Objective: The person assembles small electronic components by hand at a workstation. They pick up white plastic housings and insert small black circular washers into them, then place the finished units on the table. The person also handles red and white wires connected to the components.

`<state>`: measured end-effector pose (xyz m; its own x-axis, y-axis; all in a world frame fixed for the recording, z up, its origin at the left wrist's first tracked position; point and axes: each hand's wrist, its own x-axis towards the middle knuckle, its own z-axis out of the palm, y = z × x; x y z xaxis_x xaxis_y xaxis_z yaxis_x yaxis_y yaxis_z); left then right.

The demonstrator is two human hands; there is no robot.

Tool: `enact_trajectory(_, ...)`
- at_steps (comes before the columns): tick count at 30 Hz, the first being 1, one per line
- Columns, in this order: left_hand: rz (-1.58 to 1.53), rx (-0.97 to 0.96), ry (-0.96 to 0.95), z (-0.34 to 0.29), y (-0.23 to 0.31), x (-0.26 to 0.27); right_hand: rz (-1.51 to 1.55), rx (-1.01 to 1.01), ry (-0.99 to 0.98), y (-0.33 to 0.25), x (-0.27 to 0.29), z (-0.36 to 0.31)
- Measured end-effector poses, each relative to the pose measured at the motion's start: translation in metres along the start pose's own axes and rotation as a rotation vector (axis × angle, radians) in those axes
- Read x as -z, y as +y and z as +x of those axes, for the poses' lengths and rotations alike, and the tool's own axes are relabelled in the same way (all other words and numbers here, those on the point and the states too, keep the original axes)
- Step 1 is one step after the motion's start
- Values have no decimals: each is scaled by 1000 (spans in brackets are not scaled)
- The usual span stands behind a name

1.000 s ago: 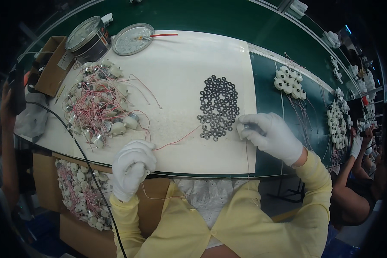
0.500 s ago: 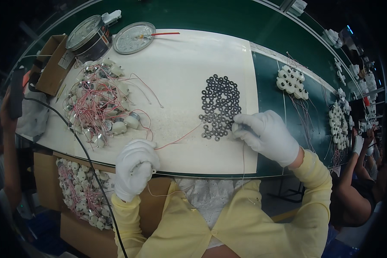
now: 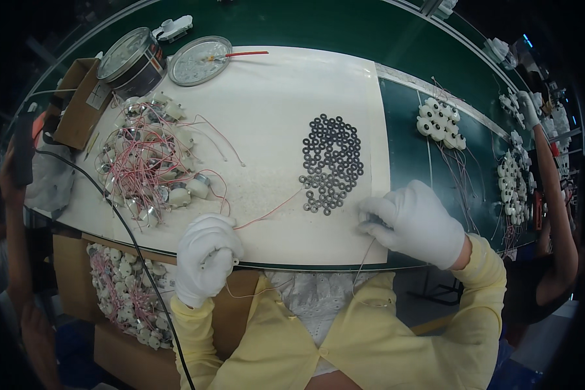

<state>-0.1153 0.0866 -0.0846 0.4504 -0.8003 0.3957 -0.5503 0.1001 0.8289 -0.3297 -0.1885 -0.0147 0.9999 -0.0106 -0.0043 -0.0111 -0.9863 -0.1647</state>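
My white-gloved left hand (image 3: 208,257) is curled closed at the front edge of the table. A red wire (image 3: 266,219) runs from it toward the rings, and a pale wire (image 3: 250,296) hangs below; whatever the fingers enclose is hidden. Right of the rings, my gloved right hand (image 3: 413,221) has thumb and fingers pinched together. From this pinch a thin wire (image 3: 363,263) drops past the table edge; the held piece itself is covered. Many small dark rings (image 3: 331,156) lie in a flat patch on the white sheet (image 3: 273,97), left of the right hand.
At left lies a tangled heap of white motor-like parts with red wires (image 3: 149,156). Behind it stand a round can (image 3: 131,62), a lid (image 3: 198,62) with a red-handled stick, and a cardboard box (image 3: 84,107). Assembled parts (image 3: 441,123) sit right. A black cable (image 3: 123,218) crosses left.
My right hand has moved slightly right and down, away from the rings, and the hanging wire has shifted with it. The left hand barely moved. A co-worker's arm at right has reached up.
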Motion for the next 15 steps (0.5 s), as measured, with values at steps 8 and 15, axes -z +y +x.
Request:
enact_trajectory(8, 9, 25, 27, -1, 1, -3, 213, -63, -8, 7, -7, -4)
enact_trajectory(15, -8, 6, -1, 1, 0, -2, 173, -305, 235, 35, -32, -21)
